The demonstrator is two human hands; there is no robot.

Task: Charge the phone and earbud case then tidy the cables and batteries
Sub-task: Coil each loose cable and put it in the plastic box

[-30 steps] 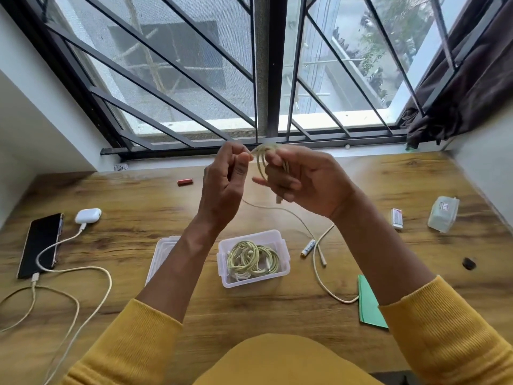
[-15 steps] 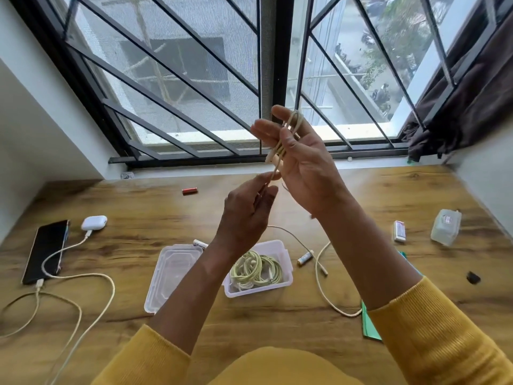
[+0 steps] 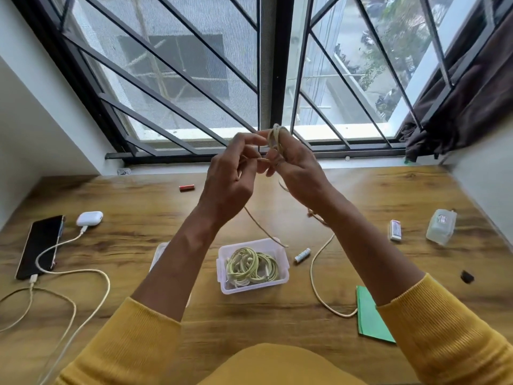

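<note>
Evidently mid-coil, the right hand (image 3: 294, 165) grips loops of the cream cable (image 3: 276, 140) wound round its fingers while the left hand (image 3: 230, 179) pinches the trailing strand beside it, needing further wraps before dropping it into the plastic box (image 3: 281, 284) below both hands.

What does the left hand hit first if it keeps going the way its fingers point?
The left hand points its fingers up and to the right, at the cable coil wound round the right hand. It would probably meet that coil and those fingers first; depth between the hands is unclear.
</note>
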